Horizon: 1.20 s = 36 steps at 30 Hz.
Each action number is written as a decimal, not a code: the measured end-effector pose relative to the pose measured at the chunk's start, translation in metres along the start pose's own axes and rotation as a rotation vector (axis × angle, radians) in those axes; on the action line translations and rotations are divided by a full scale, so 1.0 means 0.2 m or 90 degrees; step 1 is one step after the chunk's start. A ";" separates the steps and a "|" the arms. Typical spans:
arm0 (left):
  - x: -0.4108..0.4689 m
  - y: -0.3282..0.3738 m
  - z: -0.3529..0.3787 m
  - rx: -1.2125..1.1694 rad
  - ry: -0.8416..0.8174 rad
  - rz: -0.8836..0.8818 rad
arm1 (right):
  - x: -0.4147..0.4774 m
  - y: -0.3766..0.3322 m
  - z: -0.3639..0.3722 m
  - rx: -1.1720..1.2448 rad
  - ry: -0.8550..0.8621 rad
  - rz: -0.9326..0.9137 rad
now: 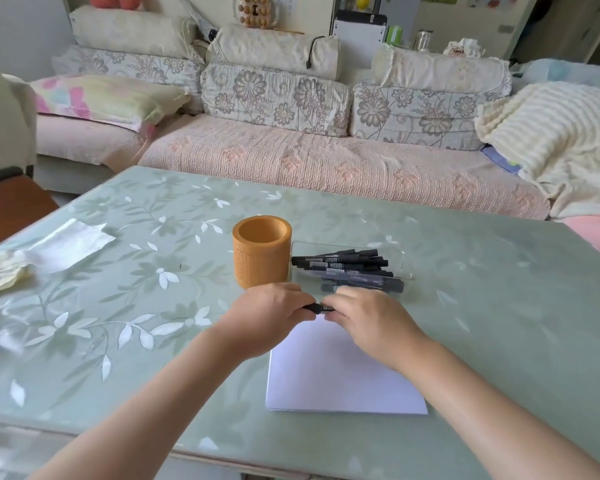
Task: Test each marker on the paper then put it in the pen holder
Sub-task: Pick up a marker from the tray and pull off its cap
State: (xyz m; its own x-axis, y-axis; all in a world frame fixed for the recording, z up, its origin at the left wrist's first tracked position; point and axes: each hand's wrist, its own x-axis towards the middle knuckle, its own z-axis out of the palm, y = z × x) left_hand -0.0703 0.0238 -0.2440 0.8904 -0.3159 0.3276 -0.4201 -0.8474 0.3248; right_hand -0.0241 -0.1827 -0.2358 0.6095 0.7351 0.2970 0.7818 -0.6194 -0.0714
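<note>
both hands meet just above the far edge of the white sheet of paper [333,375], which lies flat on the pale green table with a white flower pattern [146,306]. the left hand [271,317] has its fingers curled round one end of a slim black marker [321,308]. the right hand [368,317] grips the other end, so only a short piece of the barrel shows between them. the marker lies roughly level, left to right. the fingers hide its cap, so perhaps it is on, perhaps not.

just behind the left hand stands the orange cylindrical pen holder [262,258], upright with its mouth open to the top. just beside it on the right, a clear shallow tray [405,263] holds a heap of loose black markers [343,266] lying on their sides, near the right hand's knuckles.

a crumpled white cloth or wrapper [66,245] lies near the table's left edge. beyond the table stands a long sofa with flowered cushions [326,161].
</note>
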 end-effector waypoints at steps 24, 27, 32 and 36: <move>-0.19 -0.30 0.02 0.040 0.030 -0.148 | 0.04 0.03 0.08 0.296 0.034 0.199; -0.21 -0.31 0.08 0.112 0.044 -0.136 | 0.04 -0.06 0.13 0.491 0.044 0.226; -0.21 -0.28 0.11 0.133 0.061 -0.137 | 0.05 -0.13 0.22 0.689 0.064 0.275; -0.23 -0.22 0.09 0.087 0.100 -0.074 | 0.02 -0.11 0.27 0.761 0.074 0.297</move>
State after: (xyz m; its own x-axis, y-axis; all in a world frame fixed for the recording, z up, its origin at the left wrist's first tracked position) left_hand -0.0886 0.0677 -0.2896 0.8890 -0.1516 0.4320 -0.2792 -0.9274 0.2490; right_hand -0.0319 -0.1509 -0.2846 0.8878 0.4513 0.0900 0.1679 -0.1356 -0.9764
